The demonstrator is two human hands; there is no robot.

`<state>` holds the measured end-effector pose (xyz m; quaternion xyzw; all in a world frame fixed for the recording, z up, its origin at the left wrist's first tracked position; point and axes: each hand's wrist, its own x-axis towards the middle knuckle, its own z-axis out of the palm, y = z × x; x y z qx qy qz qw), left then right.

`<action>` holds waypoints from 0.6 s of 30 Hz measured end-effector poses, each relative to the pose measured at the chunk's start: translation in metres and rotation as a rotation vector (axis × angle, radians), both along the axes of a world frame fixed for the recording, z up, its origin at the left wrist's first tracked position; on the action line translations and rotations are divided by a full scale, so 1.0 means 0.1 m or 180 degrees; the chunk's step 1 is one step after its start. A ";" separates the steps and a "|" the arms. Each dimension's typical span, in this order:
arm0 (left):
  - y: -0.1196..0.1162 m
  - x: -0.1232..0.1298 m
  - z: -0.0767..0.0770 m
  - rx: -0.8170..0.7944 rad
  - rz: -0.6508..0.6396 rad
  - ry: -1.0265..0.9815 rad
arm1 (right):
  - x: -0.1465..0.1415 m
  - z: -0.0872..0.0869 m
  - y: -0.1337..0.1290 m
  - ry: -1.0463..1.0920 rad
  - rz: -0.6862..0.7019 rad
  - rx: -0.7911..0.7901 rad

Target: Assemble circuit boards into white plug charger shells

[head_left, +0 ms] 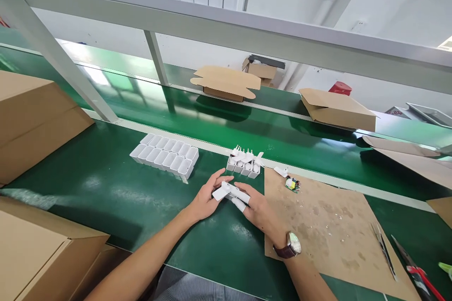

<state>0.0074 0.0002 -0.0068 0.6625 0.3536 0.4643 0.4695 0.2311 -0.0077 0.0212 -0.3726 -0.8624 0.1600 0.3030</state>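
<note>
My left hand (pixel 206 199) and my right hand (pixel 259 207) meet over the green bench, both closed on one small white plastic case (pixel 231 192). A flat white flap-like piece (pixel 221 191) sticks out from the case toward my left fingers. White finger cots cover the thumb and index finger of my right hand, hiding part of the case. Just beyond stands a short row of white cases (pixel 242 168) with pronged white pieces (pixel 247 155) on top. Farther left, open white cases (pixel 165 154) stand in two rows. A small circuit board (pixel 292 184) lies beside a loose white piece (pixel 280 171).
A stained cardboard sheet (pixel 318 230) covers the right side, with tweezers (pixel 384 251) on it. Red-handled pliers (pixel 420 270) lie at its right edge. Cardboard boxes (pixel 38 249) flank the left. Behind runs a green conveyor belt (pixel 197 122) under a metal frame bar (pixel 226 32).
</note>
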 end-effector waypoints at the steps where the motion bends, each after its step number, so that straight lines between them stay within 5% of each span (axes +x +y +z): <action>1: 0.00 0.00 0.02 -0.0045 0.0005 -0.0003 | -0.01 0.00 0.01 -0.0062 0.0036 0.0014; 18: -0.08 0.06 0.05 0.0017 0.0185 0.0468 | -0.14 -0.13 -0.03 0.0408 -0.0233 0.0122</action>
